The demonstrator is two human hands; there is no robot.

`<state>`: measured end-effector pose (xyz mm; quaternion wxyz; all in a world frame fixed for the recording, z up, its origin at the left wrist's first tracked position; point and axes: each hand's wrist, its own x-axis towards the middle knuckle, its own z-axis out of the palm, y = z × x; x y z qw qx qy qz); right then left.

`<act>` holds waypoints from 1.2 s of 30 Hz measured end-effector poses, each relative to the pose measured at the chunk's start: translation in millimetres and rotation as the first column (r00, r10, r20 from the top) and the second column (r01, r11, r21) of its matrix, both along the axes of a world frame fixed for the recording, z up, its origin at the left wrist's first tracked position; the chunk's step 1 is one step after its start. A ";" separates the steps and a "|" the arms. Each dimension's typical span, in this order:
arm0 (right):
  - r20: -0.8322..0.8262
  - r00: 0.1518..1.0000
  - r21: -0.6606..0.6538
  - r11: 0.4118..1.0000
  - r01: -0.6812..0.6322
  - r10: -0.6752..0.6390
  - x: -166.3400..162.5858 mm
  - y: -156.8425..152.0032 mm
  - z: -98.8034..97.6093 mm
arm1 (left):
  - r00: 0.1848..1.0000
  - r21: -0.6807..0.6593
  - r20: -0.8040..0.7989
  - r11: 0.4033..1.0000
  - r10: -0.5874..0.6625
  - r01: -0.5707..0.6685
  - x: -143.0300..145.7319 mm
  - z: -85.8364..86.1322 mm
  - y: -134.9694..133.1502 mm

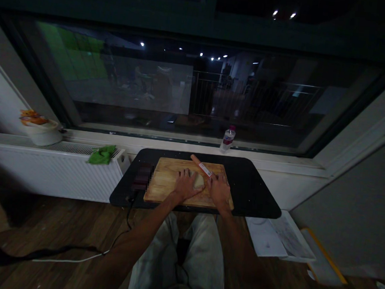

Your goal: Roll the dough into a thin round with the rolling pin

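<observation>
A wooden cutting board (165,178) lies on a small black table (252,190). On the board sits a pale lump of dough (198,181). My left hand (185,185) lies over the dough's left side with its fingers spread. My right hand (220,191) presses against the dough's right side, fingers stretched toward it. A rolling pin or sausage-shaped stick with a red and white label (202,166) rests on the board just behind my hands.
A plastic water bottle (227,139) stands on the window sill behind the table. A green cloth (102,154) and a white bowl (43,132) sit on the radiator at left. Papers (278,238) lie on the floor right of the table. A cable (68,255) runs across the floor.
</observation>
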<state>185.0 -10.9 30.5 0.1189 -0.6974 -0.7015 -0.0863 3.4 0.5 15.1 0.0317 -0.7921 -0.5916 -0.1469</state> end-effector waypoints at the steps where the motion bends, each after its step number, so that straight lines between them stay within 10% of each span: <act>1: 0.000 1.000 0.006 1.000 -0.001 0.001 0.0 0.0 -0.3 | 1.000 -0.003 -0.001 1.000 -0.004 0.004 -0.2 0.3 0.1; 36: -0.002 1.000 0.006 1.000 0.010 -0.010 0.0 1.1 -1.4 | 0.997 0.014 0.041 0.998 -0.061 0.061 -1.6 -6.9 2.2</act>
